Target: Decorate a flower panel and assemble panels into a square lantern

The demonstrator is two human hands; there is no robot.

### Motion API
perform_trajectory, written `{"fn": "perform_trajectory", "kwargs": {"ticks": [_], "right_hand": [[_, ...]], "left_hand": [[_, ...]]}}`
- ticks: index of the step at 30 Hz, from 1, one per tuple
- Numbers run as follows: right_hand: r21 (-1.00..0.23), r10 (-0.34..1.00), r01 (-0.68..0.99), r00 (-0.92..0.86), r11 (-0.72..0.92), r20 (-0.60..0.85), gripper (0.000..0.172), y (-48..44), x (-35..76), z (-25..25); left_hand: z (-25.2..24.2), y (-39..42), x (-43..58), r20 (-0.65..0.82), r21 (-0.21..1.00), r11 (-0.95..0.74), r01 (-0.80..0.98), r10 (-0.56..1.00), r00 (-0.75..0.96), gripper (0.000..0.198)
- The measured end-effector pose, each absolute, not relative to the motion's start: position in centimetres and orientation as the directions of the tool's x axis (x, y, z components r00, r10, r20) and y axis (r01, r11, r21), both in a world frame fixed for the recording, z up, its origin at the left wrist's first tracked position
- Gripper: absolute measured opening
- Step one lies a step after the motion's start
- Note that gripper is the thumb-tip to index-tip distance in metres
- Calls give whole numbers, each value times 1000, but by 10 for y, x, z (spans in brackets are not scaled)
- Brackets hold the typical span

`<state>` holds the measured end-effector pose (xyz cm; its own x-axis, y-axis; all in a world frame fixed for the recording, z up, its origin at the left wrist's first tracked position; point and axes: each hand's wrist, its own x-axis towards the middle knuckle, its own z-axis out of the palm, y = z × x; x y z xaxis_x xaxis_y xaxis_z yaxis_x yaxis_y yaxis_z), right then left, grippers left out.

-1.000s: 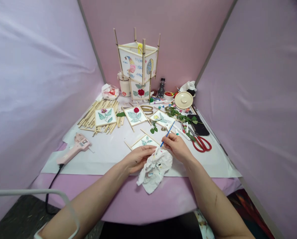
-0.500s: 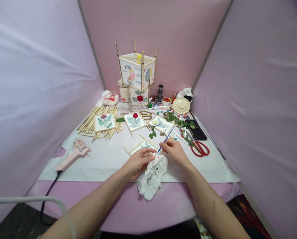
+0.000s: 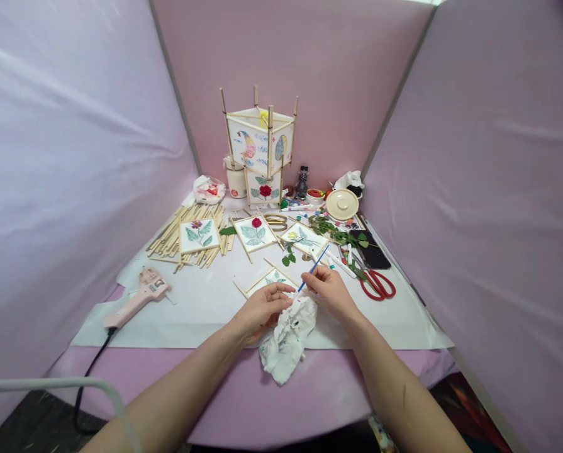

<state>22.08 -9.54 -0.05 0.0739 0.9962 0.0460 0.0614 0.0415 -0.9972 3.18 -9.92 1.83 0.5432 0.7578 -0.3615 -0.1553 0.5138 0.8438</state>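
Observation:
My right hand point(image 3: 326, 286) pinches a thin blue paintbrush point(image 3: 315, 264), its lower end angled down to a crumpled white tissue point(image 3: 290, 340). The tissue carries small colour stains and hangs past the paper's front edge. My left hand point(image 3: 265, 308) has its fingers closed on the tissue's upper end, beside the brush tip, which I cannot make out clearly. Just beyond my hands lies a stick-framed panel with green leaves point(image 3: 274, 275), partly covered by the left hand. Farther back are a red-flower panel point(image 3: 256, 234), a purple-flower panel point(image 3: 199, 234) and a yellow-flower panel point(image 3: 304, 236).
A pink glue gun point(image 3: 139, 296) with a black cord lies at left, near a pile of wooden sticks point(image 3: 168, 233). Red-handled scissors point(image 3: 378, 285), a black phone point(image 3: 375, 251) and leafy sprigs point(image 3: 338, 234) lie at right. A tall lantern point(image 3: 257, 148) stands at the back.
The whole view has shifted slightly, with the background sitting a little lower. Both hands, the brush and the tissue keep nearly the same position relative to each other.

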Motion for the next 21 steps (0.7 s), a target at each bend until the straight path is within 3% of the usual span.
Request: {"fn": "perform_trajectory", "kwargs": {"ticks": [14,21], "right_hand": [[-996,990,50,121,71,77,39,-97,223,6],[-979,943,-137,318,151,101,41,-88,238,0]], "left_hand": [[16,-99,32,-333,849,494,-186,774,539,40],[40,-71,13,-342,848,495,-190,785,516,39]]}}
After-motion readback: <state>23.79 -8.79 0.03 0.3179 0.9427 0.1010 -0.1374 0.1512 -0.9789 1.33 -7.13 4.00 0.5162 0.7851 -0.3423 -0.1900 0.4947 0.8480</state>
